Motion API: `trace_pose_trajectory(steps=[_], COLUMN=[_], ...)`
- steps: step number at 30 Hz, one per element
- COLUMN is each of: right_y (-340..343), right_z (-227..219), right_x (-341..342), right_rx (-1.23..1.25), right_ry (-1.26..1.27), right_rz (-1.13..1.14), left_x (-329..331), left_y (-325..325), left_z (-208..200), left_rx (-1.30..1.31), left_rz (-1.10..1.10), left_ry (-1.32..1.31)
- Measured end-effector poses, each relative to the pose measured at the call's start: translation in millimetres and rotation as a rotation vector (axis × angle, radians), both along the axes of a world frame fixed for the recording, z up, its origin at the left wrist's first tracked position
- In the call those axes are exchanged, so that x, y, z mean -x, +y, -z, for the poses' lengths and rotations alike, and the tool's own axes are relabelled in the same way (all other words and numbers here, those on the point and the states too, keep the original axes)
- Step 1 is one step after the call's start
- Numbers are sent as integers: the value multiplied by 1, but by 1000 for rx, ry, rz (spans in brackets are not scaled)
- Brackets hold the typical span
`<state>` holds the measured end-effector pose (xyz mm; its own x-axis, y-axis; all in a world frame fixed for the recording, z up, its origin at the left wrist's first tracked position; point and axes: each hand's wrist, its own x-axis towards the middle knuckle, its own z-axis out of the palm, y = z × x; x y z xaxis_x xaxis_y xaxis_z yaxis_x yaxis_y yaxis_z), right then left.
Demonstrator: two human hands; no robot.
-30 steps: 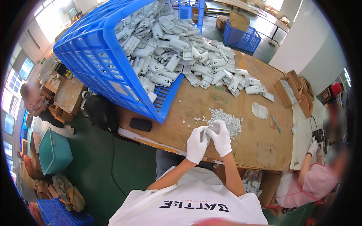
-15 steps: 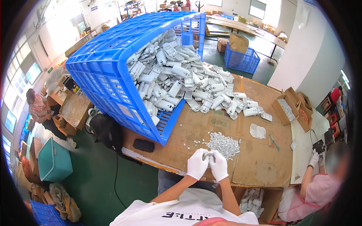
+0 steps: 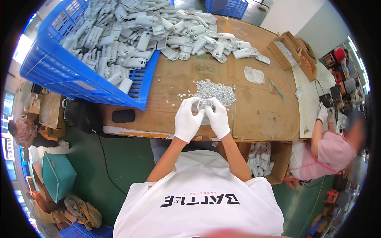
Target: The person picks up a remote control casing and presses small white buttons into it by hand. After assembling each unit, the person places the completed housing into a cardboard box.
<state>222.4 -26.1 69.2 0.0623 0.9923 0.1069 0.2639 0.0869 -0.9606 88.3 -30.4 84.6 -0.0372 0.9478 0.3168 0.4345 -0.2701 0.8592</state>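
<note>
Near table edge [image 3: 270, 139], hands [image 3: 187, 119] [image 3: 218, 119] hold part [image 3: 204, 104].

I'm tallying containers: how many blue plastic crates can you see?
3: a large crate of pale casings on the cardboard-covered table, a second crate cut off at the top edge, and a third crate cut off at the lower left. Others may be hidden.
</note>
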Motion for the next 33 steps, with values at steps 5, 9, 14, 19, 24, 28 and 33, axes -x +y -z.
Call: trace_pose_trajectory(steps=[5, 9, 14, 19, 24, 28, 33], right_y=[-10, -16, -15, -16, -12, -10, -13], right_z=[8, 6, 12, 7, 9, 13, 23], right_x=[4, 9, 11, 11, 8, 1, -23], right_rx=[63, 111, 137, 115, 115, 167, 138], right_ry=[196, 347, 334, 351, 387, 530, 597], right_rz=[1, 8, 39, 14, 5, 45, 81], left_x=[-7, -7, -10, -8, -11, -23, -42], left_y=[-13, -22, -28, -26, -25, -24, -19], left_z=[11, 6, 8, 5, 2, 1, 6], left_rx=[73, 47, 32, 34, 83, 11, 6], left_rz=[-19, -31, -46, -24, -19, -5, 85], left_ry=[41, 67, 45, 18, -25, -13, 58])
